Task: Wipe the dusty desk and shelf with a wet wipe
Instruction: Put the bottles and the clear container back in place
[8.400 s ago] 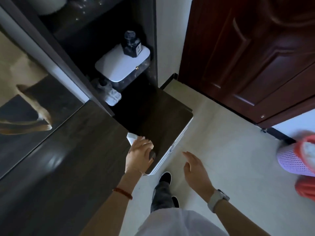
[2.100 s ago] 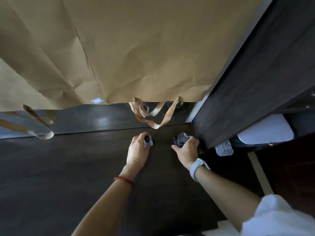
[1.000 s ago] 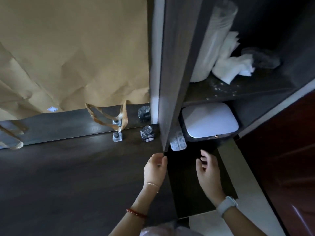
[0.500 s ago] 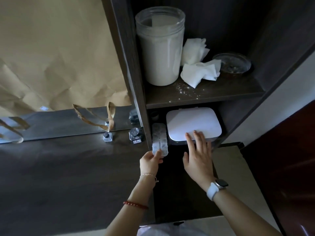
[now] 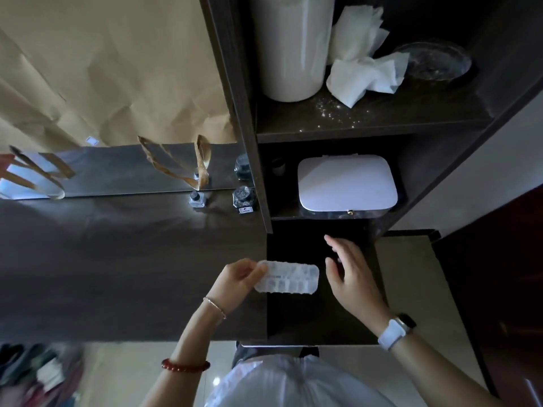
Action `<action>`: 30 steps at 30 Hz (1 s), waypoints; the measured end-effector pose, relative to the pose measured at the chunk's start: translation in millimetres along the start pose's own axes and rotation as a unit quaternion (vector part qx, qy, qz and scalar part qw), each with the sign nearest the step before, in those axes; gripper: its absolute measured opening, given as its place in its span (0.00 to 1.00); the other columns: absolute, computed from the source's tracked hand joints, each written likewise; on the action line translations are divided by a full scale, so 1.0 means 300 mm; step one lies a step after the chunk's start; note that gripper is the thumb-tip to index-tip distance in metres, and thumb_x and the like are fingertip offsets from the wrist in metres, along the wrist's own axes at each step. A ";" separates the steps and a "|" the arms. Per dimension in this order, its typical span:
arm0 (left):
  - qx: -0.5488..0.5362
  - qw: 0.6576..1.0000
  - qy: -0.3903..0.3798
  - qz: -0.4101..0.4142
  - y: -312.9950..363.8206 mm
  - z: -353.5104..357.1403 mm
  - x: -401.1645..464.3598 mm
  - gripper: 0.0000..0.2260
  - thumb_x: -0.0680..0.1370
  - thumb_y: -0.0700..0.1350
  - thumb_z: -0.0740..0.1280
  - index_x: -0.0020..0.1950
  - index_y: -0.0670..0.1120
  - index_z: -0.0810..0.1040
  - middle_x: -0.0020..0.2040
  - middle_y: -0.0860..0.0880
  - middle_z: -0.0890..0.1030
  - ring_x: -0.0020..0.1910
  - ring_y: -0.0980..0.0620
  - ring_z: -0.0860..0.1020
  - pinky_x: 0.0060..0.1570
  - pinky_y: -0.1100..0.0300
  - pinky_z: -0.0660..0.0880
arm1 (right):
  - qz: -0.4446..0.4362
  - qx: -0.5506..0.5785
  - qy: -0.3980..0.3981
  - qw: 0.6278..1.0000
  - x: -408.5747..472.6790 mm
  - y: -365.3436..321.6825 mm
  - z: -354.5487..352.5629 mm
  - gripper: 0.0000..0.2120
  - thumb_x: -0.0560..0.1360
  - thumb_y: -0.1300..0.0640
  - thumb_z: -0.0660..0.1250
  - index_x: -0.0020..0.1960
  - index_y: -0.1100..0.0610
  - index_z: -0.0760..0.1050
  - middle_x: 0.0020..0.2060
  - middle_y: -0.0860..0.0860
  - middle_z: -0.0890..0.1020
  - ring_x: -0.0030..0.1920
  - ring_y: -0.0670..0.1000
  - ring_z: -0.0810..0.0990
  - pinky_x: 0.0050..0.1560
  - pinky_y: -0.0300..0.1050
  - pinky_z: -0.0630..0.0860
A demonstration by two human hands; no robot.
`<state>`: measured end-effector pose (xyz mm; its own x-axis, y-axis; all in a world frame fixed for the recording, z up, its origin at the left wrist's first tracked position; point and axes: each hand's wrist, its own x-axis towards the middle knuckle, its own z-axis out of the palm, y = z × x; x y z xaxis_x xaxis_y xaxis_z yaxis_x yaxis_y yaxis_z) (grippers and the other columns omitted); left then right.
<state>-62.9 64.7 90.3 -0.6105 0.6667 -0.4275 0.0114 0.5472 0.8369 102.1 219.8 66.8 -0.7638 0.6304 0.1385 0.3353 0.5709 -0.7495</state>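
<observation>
My left hand [image 5: 235,282] pinches the left end of a clear plastic compartment box [image 5: 289,277] and holds it flat above the dark desk [image 5: 117,259]. My right hand [image 5: 349,274] hovers open just right of the box, fingers spread, not touching it. On the upper shelf [image 5: 367,120] lie crumpled white wipes [image 5: 364,74] beside a tall white jar [image 5: 289,48], with white specks scattered on the shelf board. A white-lidded box [image 5: 346,183] sits on the lower shelf.
Two small glass ink bottles [image 5: 244,199] stand at the back of the desk against a mirror strip. Brown paper [image 5: 117,69] with hanging handles covers the wall. A glass dish [image 5: 435,58] sits at the upper shelf's right. A dark door [image 5: 499,274] is to the right.
My left hand has pulled the clear compartment box out from the lower shelf toward me. My right hand has left the white lid and drawn back beside the box.
</observation>
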 end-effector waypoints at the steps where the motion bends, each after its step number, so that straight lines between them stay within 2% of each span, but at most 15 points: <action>1: -0.005 1.000 0.012 -0.007 -0.004 0.021 0.006 0.12 0.76 0.44 0.66 0.32 0.46 0.75 0.25 0.55 0.75 0.26 0.62 0.71 0.32 0.66 0.71 | 0.056 0.053 -0.032 0.997 -0.033 0.012 0.008 0.18 0.78 0.54 0.57 0.66 0.56 0.67 0.56 0.49 0.74 0.55 0.43 0.73 0.54 0.33 0.72; 4: -0.045 0.998 0.015 -0.049 -0.024 0.132 0.021 0.12 0.76 0.47 0.65 0.34 0.45 0.76 0.31 0.48 0.76 0.30 0.54 0.75 0.33 0.60 0.75 | 0.199 0.141 -0.040 0.969 -0.125 0.086 0.032 0.12 0.78 0.58 0.59 0.61 0.54 0.71 0.49 0.49 0.77 0.47 0.41 0.76 0.44 0.30 0.73; 7: -0.073 0.992 -0.024 -0.104 -0.048 0.260 0.043 0.11 0.77 0.48 0.63 0.38 0.45 0.76 0.33 0.47 0.78 0.30 0.54 0.78 0.32 0.63 0.76 | 0.323 0.198 0.026 0.925 -0.188 0.174 0.035 0.07 0.78 0.60 0.60 0.54 0.52 0.72 0.47 0.52 0.78 0.46 0.47 0.77 0.43 0.39 0.74; 9: -0.071 0.986 -0.036 -0.145 -0.086 0.351 0.074 0.09 0.78 0.47 0.62 0.42 0.44 0.76 0.33 0.48 0.78 0.29 0.54 0.78 0.32 0.63 0.76 | 0.402 0.218 0.039 0.889 -0.215 0.240 0.038 0.08 0.77 0.61 0.61 0.56 0.57 0.72 0.49 0.55 0.78 0.46 0.50 0.77 0.43 0.42 0.74; 12: 0.001 0.982 -0.012 -0.191 -0.144 0.470 0.121 0.10 0.78 0.44 0.61 0.55 0.40 0.74 0.40 0.45 0.81 0.40 0.45 0.80 0.45 0.54 0.78 | 0.458 0.188 0.010 0.869 -0.237 0.323 0.067 0.11 0.77 0.62 0.61 0.58 0.62 0.73 0.50 0.59 0.79 0.48 0.54 0.78 0.50 0.48 0.73; 13: 0.044 0.979 -0.010 -0.197 -0.157 0.499 0.132 0.11 0.77 0.43 0.61 0.58 0.41 0.73 0.47 0.43 0.81 0.46 0.42 0.79 0.48 0.55 0.76 | 0.469 0.163 -0.008 0.868 -0.241 0.349 0.084 0.11 0.77 0.62 0.61 0.58 0.62 0.73 0.52 0.60 0.79 0.52 0.56 0.77 0.54 0.49 0.72; 15: 0.085 0.975 -0.021 -0.206 -0.176 0.544 0.154 0.16 0.77 0.39 0.59 0.65 0.43 0.68 0.57 0.42 0.77 0.55 0.42 0.75 0.49 0.60 0.70 | 0.489 0.138 -0.047 0.860 -0.237 0.392 0.119 0.12 0.77 0.62 0.61 0.60 0.63 0.72 0.56 0.59 0.78 0.58 0.57 0.75 0.58 0.49 0.70; 17: 0.095 0.972 -0.031 -0.211 -0.207 0.574 0.180 0.21 0.76 0.36 0.59 0.69 0.44 0.63 0.61 0.42 0.74 0.59 0.43 0.74 0.50 0.61 0.69 | 0.514 0.151 -0.060 0.842 -0.228 0.414 0.150 0.14 0.77 0.63 0.59 0.61 0.63 0.71 0.59 0.59 0.76 0.60 0.57 0.74 0.60 0.49 0.69; 19: 0.090 0.972 -0.017 -0.216 -0.250 0.596 0.213 0.21 0.75 0.34 0.60 0.67 0.45 0.66 0.60 0.42 0.76 0.57 0.42 0.75 0.55 0.57 0.73 | 0.522 0.167 -0.065 0.834 -0.221 0.426 0.168 0.15 0.77 0.63 0.58 0.63 0.61 0.69 0.62 0.58 0.74 0.62 0.56 0.72 0.62 0.48 0.68; 20: 0.062 0.971 0.000 -0.232 -0.273 0.605 0.228 0.19 0.74 0.33 0.60 0.64 0.45 0.69 0.58 0.41 0.77 0.54 0.42 0.77 0.53 0.53 0.75 | 0.517 0.169 -0.074 0.836 -0.221 0.427 0.173 0.16 0.77 0.63 0.58 0.65 0.60 0.68 0.64 0.57 0.73 0.63 0.56 0.71 0.61 0.45 0.67; 22: -0.006 0.961 0.036 -0.275 -0.304 0.615 0.252 0.17 0.73 0.32 0.60 0.60 0.46 0.72 0.54 0.42 0.79 0.45 0.45 0.79 0.42 0.54 0.78 | 0.495 0.115 -0.113 0.854 -0.224 0.432 0.175 0.20 0.78 0.61 0.56 0.69 0.58 0.63 0.66 0.56 0.70 0.66 0.56 0.68 0.60 0.43 0.65; 24: -0.058 0.953 0.066 -0.291 -0.327 0.617 0.269 0.18 0.73 0.30 0.60 0.59 0.45 0.72 0.49 0.43 0.79 0.37 0.50 0.77 0.34 0.59 0.76 | 0.444 -0.020 -0.188 0.876 -0.240 0.450 0.176 0.24 0.78 0.57 0.55 0.73 0.56 0.55 0.73 0.56 0.60 0.71 0.56 0.60 0.66 0.48 0.61; 25: -0.077 0.949 0.073 -0.296 -0.333 0.615 0.274 0.19 0.73 0.29 0.60 0.60 0.46 0.72 0.49 0.43 0.78 0.37 0.50 0.77 0.35 0.58 0.77 | 0.416 -0.081 -0.229 0.876 -0.252 0.461 0.175 0.26 0.78 0.56 0.54 0.74 0.54 0.51 0.75 0.55 0.53 0.73 0.56 0.53 0.69 0.51 0.57; 28: -0.056 0.953 0.072 -0.288 -0.356 0.612 0.283 0.21 0.73 0.31 0.63 0.65 0.45 0.69 0.57 0.40 0.78 0.52 0.41 0.77 0.53 0.47 0.76 | 0.376 -0.161 -0.317 0.856 -0.287 0.489 0.187 0.28 0.79 0.54 0.52 0.75 0.51 0.44 0.75 0.54 0.42 0.74 0.56 0.42 0.72 0.55 0.49; 30: -0.034 0.958 0.062 -0.278 -0.345 0.610 0.283 0.23 0.72 0.33 0.66 0.66 0.44 0.68 0.58 0.40 0.77 0.56 0.40 0.76 0.57 0.50 0.74 | 0.360 -0.178 -0.342 0.850 -0.304 0.501 0.201 0.29 0.79 0.54 0.52 0.74 0.50 0.42 0.75 0.54 0.39 0.74 0.56 0.38 0.71 0.57 0.47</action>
<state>28.9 157.4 -95.1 -0.5965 0.2145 -0.7734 -0.3922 0.7628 0.5141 188.8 216.4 -97.6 -0.3916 0.5003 -0.7722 0.9037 0.3671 -0.2204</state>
